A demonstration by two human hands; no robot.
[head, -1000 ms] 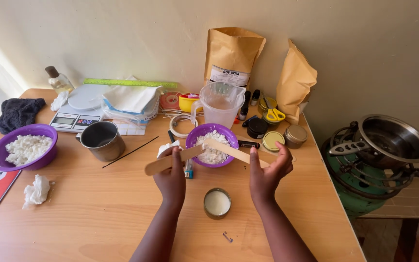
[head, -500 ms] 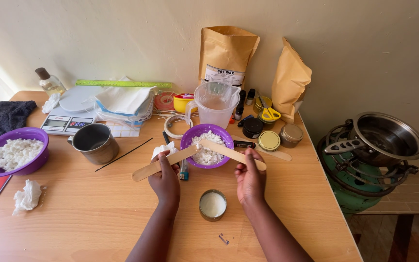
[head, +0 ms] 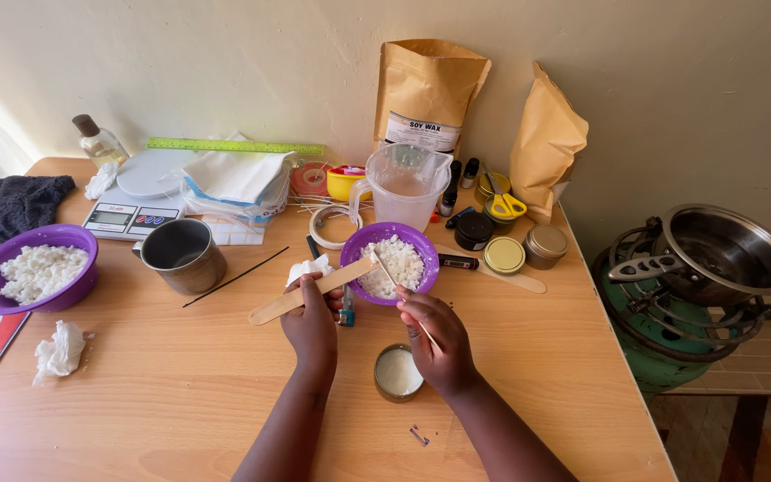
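My left hand (head: 311, 323) grips a flat wooden stick (head: 269, 309) that slants up to the right, its far end over the near purple bowl (head: 424, 242) of white wax flakes. My right hand (head: 437, 340) holds a second wooden stick (head: 384, 269) edge-on, its tip meeting the first stick above the bowl. Just below and between my hands sits a small round tin (head: 397, 371) filled with white wax. A crumpled white tissue (head: 310, 267) and a small lighter (head: 347, 312) lie beside my left hand.
A metal mug (head: 180, 256), a thin black stick (head: 235, 278), a second purple bowl (head: 32, 266) of flakes, a scale (head: 131, 219), a plastic jug (head: 403, 188), two brown paper bags (head: 430, 93), lidded tins (head: 503, 255) and scissors (head: 503, 207) crowd the table. A gas burner with a steel pot (head: 725, 254) stands right.
My right hand has moved left and nearer, turning its stick from flat to edge-on. The left hand and its stick have hardly moved.
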